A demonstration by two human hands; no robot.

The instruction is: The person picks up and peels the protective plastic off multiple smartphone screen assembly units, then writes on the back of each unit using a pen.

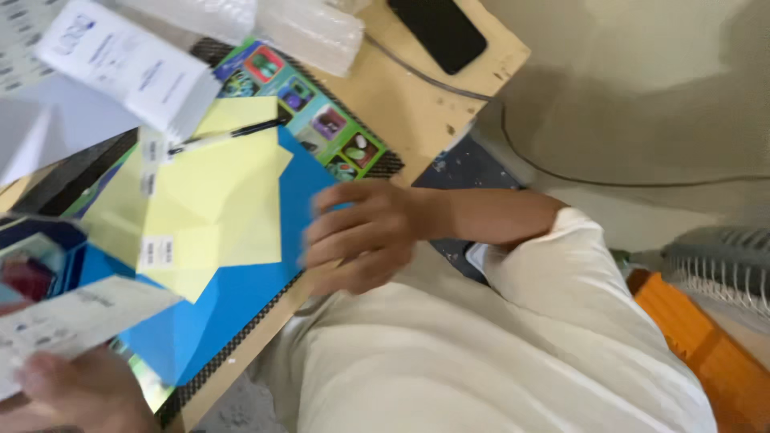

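My right hand reaches in from the right on a white sleeve, fingers loosely apart, resting at the edge of a blue paper sheet; motion blur hides any grip. Yellow folded sheets with small white labels lie on the blue sheet, and a black pen lies across their top. My left hand at the bottom left holds a white printed slip above the table.
A wooden table carries a colourful picture mat, a black phone, a white printed box and clear plastic packets. A cable runs over the floor. An orange crate and grey wire rack stand at the right.
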